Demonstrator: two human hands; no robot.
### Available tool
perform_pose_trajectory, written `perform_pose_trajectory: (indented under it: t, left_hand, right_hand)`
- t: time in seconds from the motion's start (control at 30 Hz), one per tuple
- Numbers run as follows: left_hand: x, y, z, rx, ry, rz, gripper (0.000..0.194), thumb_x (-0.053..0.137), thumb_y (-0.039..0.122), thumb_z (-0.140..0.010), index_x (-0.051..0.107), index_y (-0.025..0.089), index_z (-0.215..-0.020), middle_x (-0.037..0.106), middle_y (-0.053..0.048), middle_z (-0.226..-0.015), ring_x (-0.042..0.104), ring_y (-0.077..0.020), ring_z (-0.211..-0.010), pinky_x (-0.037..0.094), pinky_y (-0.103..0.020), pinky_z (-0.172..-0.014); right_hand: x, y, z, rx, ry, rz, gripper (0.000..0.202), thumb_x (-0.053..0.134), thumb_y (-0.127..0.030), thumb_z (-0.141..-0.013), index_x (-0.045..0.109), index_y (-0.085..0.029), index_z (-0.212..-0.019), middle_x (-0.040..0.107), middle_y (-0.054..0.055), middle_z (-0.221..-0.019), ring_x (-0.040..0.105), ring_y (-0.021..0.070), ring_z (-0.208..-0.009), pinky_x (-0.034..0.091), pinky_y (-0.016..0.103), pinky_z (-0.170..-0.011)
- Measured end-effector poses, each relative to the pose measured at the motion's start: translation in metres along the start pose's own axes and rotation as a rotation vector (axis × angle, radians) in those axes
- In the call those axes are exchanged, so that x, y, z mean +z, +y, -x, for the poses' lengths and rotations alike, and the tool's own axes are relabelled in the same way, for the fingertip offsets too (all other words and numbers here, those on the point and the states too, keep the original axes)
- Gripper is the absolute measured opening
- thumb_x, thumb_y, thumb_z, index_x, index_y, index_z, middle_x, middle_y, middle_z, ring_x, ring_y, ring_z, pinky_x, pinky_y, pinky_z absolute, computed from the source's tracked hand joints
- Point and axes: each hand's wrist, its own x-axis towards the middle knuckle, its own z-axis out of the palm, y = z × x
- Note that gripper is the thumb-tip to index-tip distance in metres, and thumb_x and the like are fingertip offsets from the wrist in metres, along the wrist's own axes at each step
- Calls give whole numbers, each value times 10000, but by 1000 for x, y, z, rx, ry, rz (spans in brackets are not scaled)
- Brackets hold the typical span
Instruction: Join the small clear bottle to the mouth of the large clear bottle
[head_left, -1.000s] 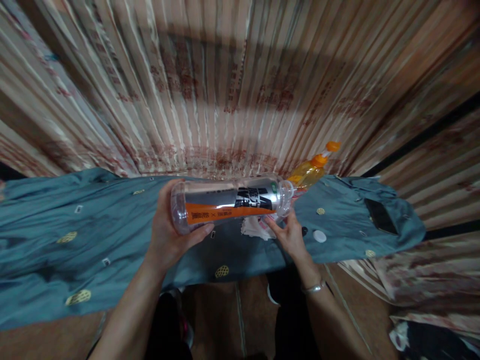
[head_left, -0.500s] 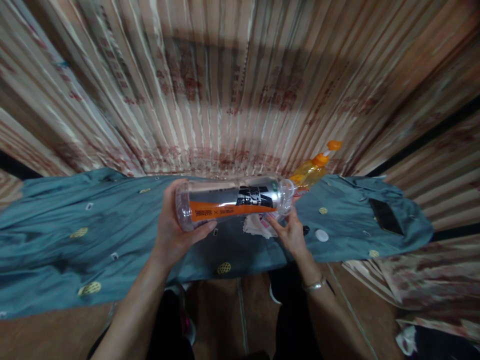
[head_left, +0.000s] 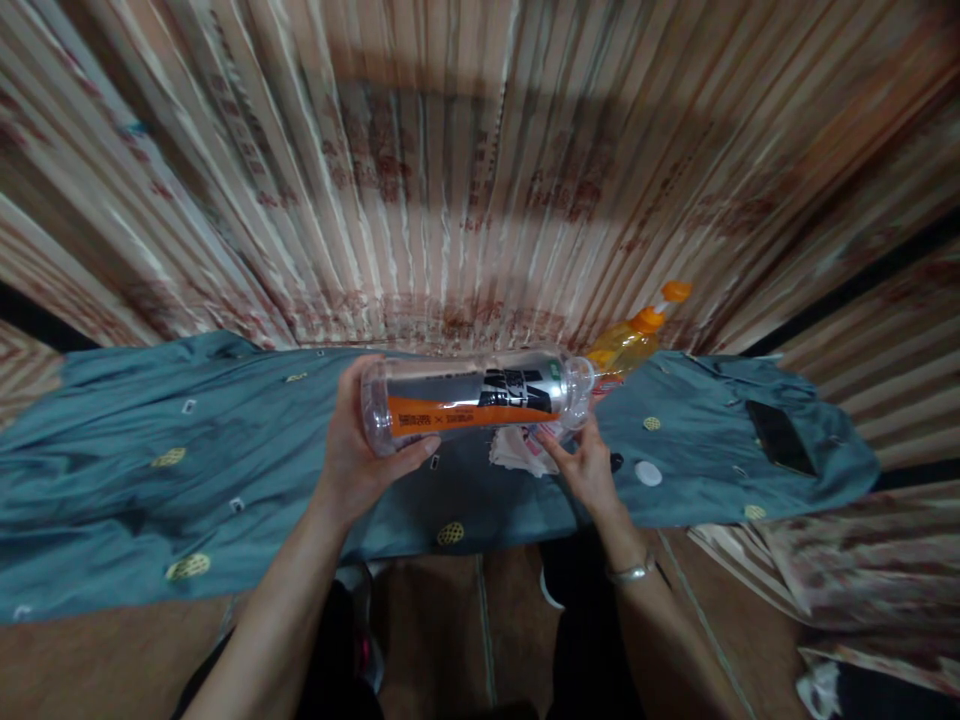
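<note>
A large clear plastic bottle (head_left: 480,395) with a silver and orange label lies sideways in the air between my hands, its uncapped mouth to the right. My left hand (head_left: 360,440) is wrapped round the base, thumb along the lower side. Below the neck, my right hand (head_left: 585,460) grips the bottle, its fingers partly hidden behind the plastic. Behind the neck stands a yellow pump bottle (head_left: 626,345) with an orange pump head; its lower part is partly covered. Under the bottle lies a crumpled white and pink packet (head_left: 517,450), close to my right hand.
A teal cloth (head_left: 270,450) with yellow prints covers the narrow table. On it are a white round cap (head_left: 648,473), a small black object (head_left: 616,462) and a dark phone (head_left: 780,437). Pleated curtains (head_left: 450,200) hang right behind the table.
The whole view has shifted slightly, with the table and items appearing a little further right. Both hands keep the same hold on the bottle, which stays sideways.
</note>
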Motion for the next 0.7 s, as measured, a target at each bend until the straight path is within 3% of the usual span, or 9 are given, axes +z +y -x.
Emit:
perform_pose_trajectory:
  t: [0.23,0.5,0.7]
  left_hand:
    - [2,-1,-1,54,4,-10,767,909,501,-672,552,268,-1309,630,-56,-1218,684,-282,-1097,602,-459,-945]
    - [2,0,0,-21,0,18,747,926,436,-662,554,332,-1301,627,-23,-1227,683,-290,-1099,618,-498,-940]
    - [3,1,0,1,11,28,749,932,401,-651,565,327,-1299,634,-17,-1207,690,-289,-1065,625,-497,-915]
  right_hand:
    - [-1,-1,0,12,-9,-33,719,725,-678,-762,593,-183,-1266,772,130,-1072,738,335,-963,578,492,-895]
    - [-1,2,-1,2,-9,-29,732,730,-639,-763,582,-161,-1298,770,150,-1095,746,346,-963,577,522,-912]
    - [0,2,0,-3,-9,-46,722,730,-652,-772,584,-174,-1293,783,137,-1096,752,330,-940,584,503,-904]
